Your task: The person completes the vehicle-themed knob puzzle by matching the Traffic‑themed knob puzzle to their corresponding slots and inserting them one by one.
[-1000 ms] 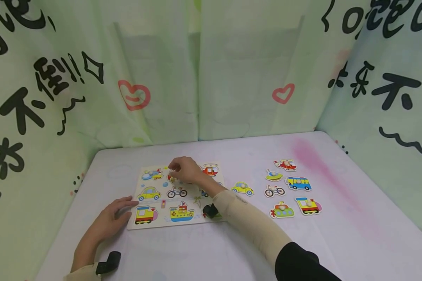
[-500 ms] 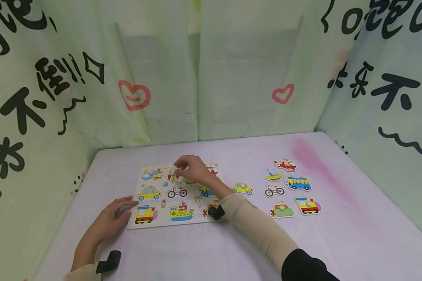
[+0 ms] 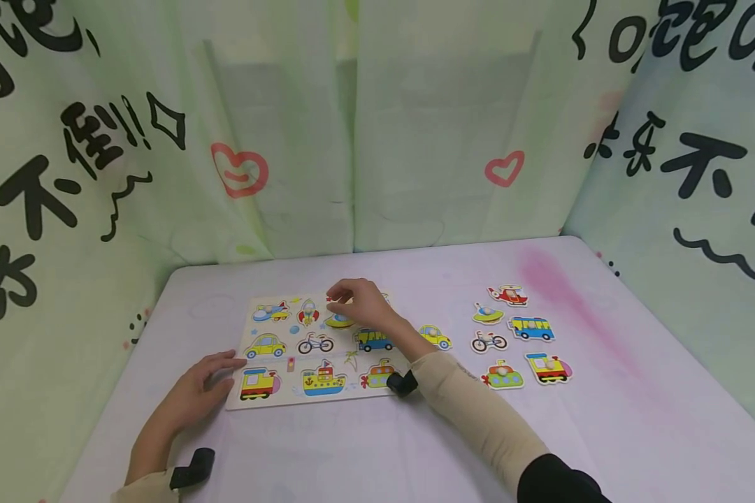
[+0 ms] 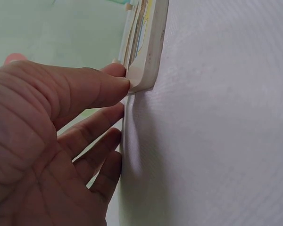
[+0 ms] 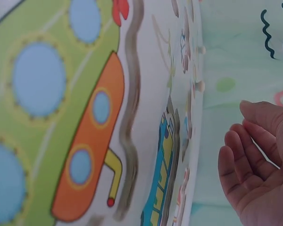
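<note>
My left hand (image 3: 204, 384) rests at the near left of a puzzle board (image 3: 283, 404) with printed vehicles. In the left wrist view, the thumb (image 4: 104, 89) touches the board's corner while the other fingers are extended. Over the board's far side hovers my right hand (image 3: 361, 304), its fingers loosely bent and nothing visible between them. Left of it lies a rocket (image 3: 308, 312), and further left an airplane (image 3: 270, 311). In the right wrist view, small knobs stand up along the board's far part, apart from the right hand (image 5: 259, 160).
Loose puzzle pieces lie right of the board: a car (image 3: 436, 337), a helicopter (image 3: 509, 295), a flying saucer (image 3: 487, 314), a bus (image 3: 531, 328), a bicycle (image 3: 489, 341), a submarine (image 3: 503, 376) and a train (image 3: 549, 369). Printed curtains (image 3: 415, 140) surround the white table (image 3: 327, 454).
My right hand has moved right, from over the rocket to near the board's printed flying saucer, uncovering the rocket. The left hand stays at the board's edge.
</note>
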Tool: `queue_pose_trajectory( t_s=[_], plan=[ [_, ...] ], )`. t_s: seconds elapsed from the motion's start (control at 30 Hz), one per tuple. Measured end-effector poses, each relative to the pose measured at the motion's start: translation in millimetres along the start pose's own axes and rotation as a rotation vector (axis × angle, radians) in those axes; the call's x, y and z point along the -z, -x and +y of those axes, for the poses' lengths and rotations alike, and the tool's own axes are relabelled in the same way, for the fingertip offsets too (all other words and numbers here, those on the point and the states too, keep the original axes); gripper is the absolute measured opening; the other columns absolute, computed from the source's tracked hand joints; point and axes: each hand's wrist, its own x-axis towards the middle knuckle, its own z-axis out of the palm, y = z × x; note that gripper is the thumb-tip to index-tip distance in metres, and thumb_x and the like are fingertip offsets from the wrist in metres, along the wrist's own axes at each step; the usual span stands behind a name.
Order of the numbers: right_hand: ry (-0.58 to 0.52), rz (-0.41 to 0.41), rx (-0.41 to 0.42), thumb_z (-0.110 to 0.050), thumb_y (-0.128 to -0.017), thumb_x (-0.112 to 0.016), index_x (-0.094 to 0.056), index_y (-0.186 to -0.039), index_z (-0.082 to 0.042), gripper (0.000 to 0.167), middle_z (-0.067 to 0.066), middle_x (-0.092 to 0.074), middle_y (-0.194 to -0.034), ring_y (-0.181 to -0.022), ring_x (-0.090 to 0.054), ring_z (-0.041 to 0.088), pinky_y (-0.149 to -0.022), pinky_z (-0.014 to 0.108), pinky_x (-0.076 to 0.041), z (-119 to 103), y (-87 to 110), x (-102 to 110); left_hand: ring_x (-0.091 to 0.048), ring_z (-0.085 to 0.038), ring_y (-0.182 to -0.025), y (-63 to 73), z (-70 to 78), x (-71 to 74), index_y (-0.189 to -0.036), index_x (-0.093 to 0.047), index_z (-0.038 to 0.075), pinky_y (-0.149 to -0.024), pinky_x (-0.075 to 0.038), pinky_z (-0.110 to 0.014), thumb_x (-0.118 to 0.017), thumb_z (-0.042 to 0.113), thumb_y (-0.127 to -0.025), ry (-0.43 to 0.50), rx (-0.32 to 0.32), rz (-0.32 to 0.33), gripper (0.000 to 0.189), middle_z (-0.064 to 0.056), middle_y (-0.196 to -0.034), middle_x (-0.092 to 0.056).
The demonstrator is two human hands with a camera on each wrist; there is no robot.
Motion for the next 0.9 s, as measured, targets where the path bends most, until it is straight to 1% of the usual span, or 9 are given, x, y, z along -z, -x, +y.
queue_pose_trajectory(
  t_s=[0.1, 0.2, 0.5, 0.63, 0.73, 0.9],
  plan=[
    [-0.008, 0.003, -0.034, -0.015, -0.094, -0.074, -0.073, -0.115, -0.004, 0.023, 0.007, -0.074, -0.109, -0.100, -0.068, 0.021, -0.091, 0.033, -0.057, -1, 4.0, 5, -0.028, -0.053, -0.146, -0.2, -0.1, -0.1, -0.138, -0.062, 0.008, -0.115, -0.027, -0.072, -0.062, 0.011, -0.098, 0.000, 0.006, 0.000, 0.040, -0.027, -0.157, -0.040],
    [-0.024, 0.012, -0.044, -0.015, -0.094, -0.074, -0.073, -0.116, -0.003, 0.025, 0.008, -0.074, -0.111, -0.101, -0.068, 0.022, -0.092, 0.035, -0.057, -2, 8.9, 10, -0.027, -0.053, -0.147, -0.3, -0.2, -0.5, -0.139, -0.062, 0.008, -0.115, -0.026, -0.072, -0.062, 0.011, -0.098, -0.003, 0.012, 0.000, 0.040, -0.026, -0.157, -0.040],
    [-0.015, 0.051, -0.019, -0.016, -0.095, -0.073, -0.072, -0.119, -0.001, 0.028, 0.010, -0.073, -0.113, -0.101, -0.068, 0.022, -0.090, 0.035, -0.059, 0, 26.2, 29, -0.028, -0.053, -0.146, 0.7, 0.2, -0.8, -0.138, -0.062, 0.007, -0.115, -0.027, -0.071, -0.062, 0.009, -0.098, -0.012, 0.001, 0.007, 0.040, -0.027, -0.156, -0.041],
    [-0.021, 0.096, -0.010, -0.016, -0.094, -0.074, -0.073, -0.117, -0.002, 0.027, 0.011, -0.074, -0.113, -0.099, -0.069, 0.023, -0.087, 0.035, -0.060, 0, 33.8, 40, -0.029, -0.053, -0.146, -0.5, -1.5, -1.3, -0.138, -0.063, 0.008, -0.115, -0.027, -0.072, -0.062, 0.009, -0.098, -0.017, -0.017, 0.011, 0.040, -0.027, -0.156, -0.041],
    [-0.027, 0.121, -0.014, -0.015, -0.094, -0.074, -0.073, -0.117, -0.004, 0.026, 0.012, -0.074, -0.114, -0.100, -0.069, 0.023, -0.086, 0.036, -0.060, 0, 39.3, 48, -0.030, -0.054, -0.145, -1.3, -2.8, -1.7, -0.137, -0.063, 0.007, -0.114, -0.028, -0.072, -0.063, 0.009, -0.098, -0.016, -0.030, 0.013, 0.040, -0.027, -0.155, -0.042],
    [-0.001, 0.129, -0.029, -0.016, -0.095, -0.074, -0.072, -0.119, -0.005, 0.027, 0.012, -0.073, -0.117, -0.101, -0.068, 0.023, -0.086, 0.035, -0.060, 3, 48.7, 60, -0.030, -0.054, -0.145, -0.3, -2.7, -2.0, -0.137, -0.063, 0.007, -0.115, -0.027, -0.072, -0.063, 0.008, -0.097, -0.011, -0.028, 0.013, 0.039, -0.027, -0.155, -0.042]
  ],
)
